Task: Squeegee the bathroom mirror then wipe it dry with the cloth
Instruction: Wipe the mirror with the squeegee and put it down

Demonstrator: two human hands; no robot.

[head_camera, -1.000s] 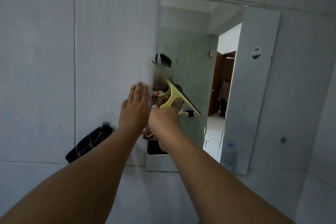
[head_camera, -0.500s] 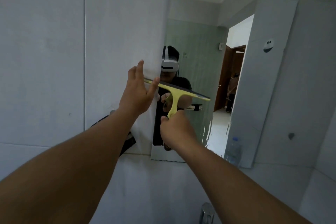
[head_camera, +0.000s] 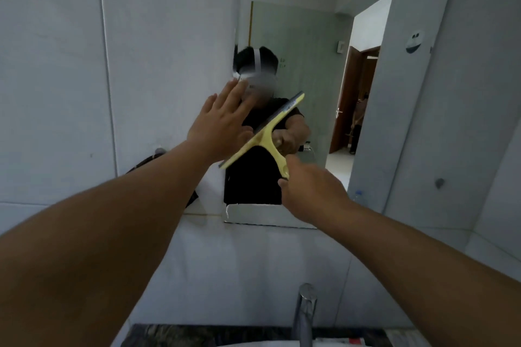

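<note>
The bathroom mirror [head_camera: 315, 45] hangs on the tiled wall ahead. My right hand [head_camera: 311, 191] is shut on the handle of a yellow squeegee [head_camera: 266, 135]. Its blade is tilted, right end up, against the lower left part of the glass. My left hand [head_camera: 221, 124] lies flat with fingers spread on the mirror's left edge, just left of the blade. A dark cloth [head_camera: 141, 165] hangs on the wall at the left, mostly hidden behind my left forearm.
A chrome tap [head_camera: 306, 310] stands at the bottom centre above a white basin rim and dark counter. White tiled walls surround the mirror, with a corner at the right. A small wall hook [head_camera: 439, 182] sits right of the mirror.
The squeegee blade has swung from near level to a steep tilt, right end up. My left hand has shifted to the right and opened flatter. The view has moved closer and downward.
</note>
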